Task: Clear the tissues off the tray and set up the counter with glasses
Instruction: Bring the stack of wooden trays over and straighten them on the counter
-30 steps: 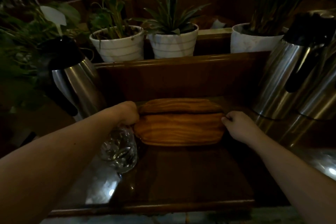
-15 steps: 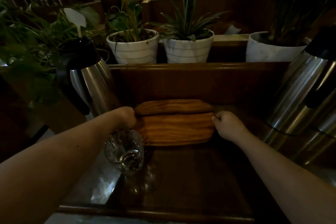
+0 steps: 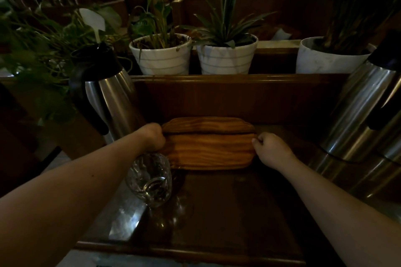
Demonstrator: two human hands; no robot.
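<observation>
A wooden tray (image 3: 208, 150), orange-brown with visible grain, lies at the back of the dark counter (image 3: 217, 212) against a wooden ledge. My left hand (image 3: 153, 137) grips its left end and my right hand (image 3: 270, 149) grips its right end, fingers curled on the rim. A second wooden tray edge (image 3: 207, 124) shows just behind or under it. A clear patterned glass (image 3: 149, 178) stands on the counter just below my left wrist, near the tray's front left corner. No tissues are visible.
A steel thermos jug with a black lid (image 3: 106, 95) stands at the left, close to my left arm. Two more steel jugs (image 3: 358, 115) crowd the right side. Three white plant pots (image 3: 161, 54) sit on the ledge behind.
The view has shifted a little to the left, so the tray and glass sit further right in the frame. Both hands have stayed on the tray's ends.
</observation>
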